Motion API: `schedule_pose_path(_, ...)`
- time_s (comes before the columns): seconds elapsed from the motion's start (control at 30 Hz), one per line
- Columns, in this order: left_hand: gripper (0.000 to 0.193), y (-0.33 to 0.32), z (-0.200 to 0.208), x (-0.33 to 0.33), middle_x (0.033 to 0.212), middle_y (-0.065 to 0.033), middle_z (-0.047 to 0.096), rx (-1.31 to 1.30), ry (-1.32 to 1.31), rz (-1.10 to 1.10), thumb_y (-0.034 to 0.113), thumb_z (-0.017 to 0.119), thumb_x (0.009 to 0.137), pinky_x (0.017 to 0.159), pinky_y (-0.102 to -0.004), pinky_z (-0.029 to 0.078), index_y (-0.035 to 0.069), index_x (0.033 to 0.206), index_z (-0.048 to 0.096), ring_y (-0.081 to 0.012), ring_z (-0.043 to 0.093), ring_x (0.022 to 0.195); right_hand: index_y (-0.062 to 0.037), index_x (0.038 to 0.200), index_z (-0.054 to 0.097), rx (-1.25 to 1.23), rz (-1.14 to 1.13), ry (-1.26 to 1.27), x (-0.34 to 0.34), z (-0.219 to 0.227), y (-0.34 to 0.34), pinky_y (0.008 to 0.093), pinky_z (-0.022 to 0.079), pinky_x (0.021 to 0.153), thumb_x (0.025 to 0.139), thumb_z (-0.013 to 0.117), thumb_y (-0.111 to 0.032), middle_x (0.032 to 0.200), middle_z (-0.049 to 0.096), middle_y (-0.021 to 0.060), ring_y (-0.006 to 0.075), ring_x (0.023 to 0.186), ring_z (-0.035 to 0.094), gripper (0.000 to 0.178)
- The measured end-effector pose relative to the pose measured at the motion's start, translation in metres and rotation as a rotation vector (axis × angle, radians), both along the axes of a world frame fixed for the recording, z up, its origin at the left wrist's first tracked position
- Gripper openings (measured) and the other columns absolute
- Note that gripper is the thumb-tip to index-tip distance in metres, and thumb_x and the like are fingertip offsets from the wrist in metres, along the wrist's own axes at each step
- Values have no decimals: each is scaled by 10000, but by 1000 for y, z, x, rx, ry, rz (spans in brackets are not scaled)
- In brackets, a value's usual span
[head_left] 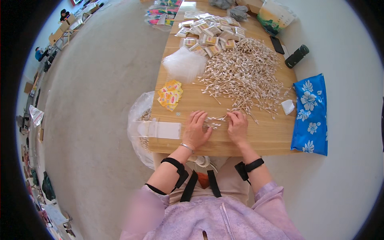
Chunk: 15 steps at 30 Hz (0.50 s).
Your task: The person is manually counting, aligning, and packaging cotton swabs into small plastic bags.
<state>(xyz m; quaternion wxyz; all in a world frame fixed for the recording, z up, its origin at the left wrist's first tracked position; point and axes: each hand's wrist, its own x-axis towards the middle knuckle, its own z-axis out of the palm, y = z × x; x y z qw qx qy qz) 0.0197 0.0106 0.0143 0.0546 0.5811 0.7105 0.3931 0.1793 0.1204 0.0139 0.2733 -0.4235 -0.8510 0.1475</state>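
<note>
Side by side near the table's front edge, my two hands have a small bunch of cotton swabs (213, 125) between them. My left hand (195, 131) curls round the left ends of these swabs, its palm low over the wood. With fingers bent and pressed together, my right hand (238, 127) pinches at the right tip of an upper swab; its fingertips are partly hidden. Just beyond both hands spreads a large heap of loose cotton swabs (246, 72). A white box-like piece with clear film (169, 130) lies left of my left hand at the table edge.
Yellow printed cards (170, 95) and clear plastic bags (185, 64) lie on the table's left. Filled swab packs (210, 34) are piled behind. To the right are a blue flowered pouch (310, 116), tissue (287, 107), black bottle (297, 56) and phone (277, 45). A plastic sack (136, 116) hangs at left.
</note>
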Motion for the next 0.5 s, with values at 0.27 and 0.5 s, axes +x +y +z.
schedule_pose_path(0.27, 380, 1, -5, -1, 1141, -153, 577, 54, -31, -47, 142, 683, 750, 1031, -433, 377, 18, 1095, 585, -323, 494, 1150, -124, 973, 674, 39, 185, -33, -6, 6, 5, 395, 429, 871, 729, 684, -76, 1004, 572, 43, 262, 999, 514, 249)
schedule_pose_path(0.5, 150, 3, -8, -2, 988, -121, 650, 147, -130, -60, 38, 658, 778, 1008, -437, 412, 20, 927, 648, -301, 582, 1015, -119, 828, 649, 64, 155, -6, 11, -3, 20, 381, 441, 836, 740, 690, -114, 929, 571, 46, 262, 945, 523, 98)
